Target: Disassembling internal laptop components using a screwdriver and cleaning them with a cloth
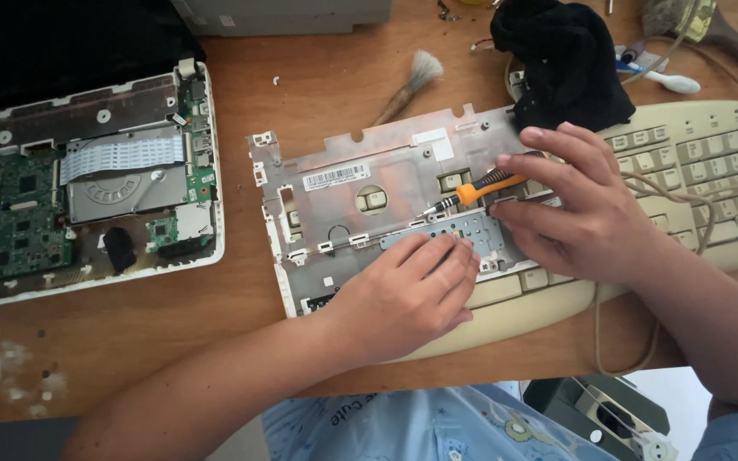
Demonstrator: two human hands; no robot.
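Laptop cover [343, 171], grey metal underside up, mid-desk, overlapping a beige keyboard [694, 162]; white rectangular barcode label [336, 177] upper left. Right hand [574, 205] clamped on an orange-black screwdriver [480, 191]. Left hand [407, 294] flat, fingers together, pressing the cover's near edge.

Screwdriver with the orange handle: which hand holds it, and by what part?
The right hand holds the screwdriver by its orange and black handle, tip toward the metal panel. The left hand holds nothing and rests flat on the panel.
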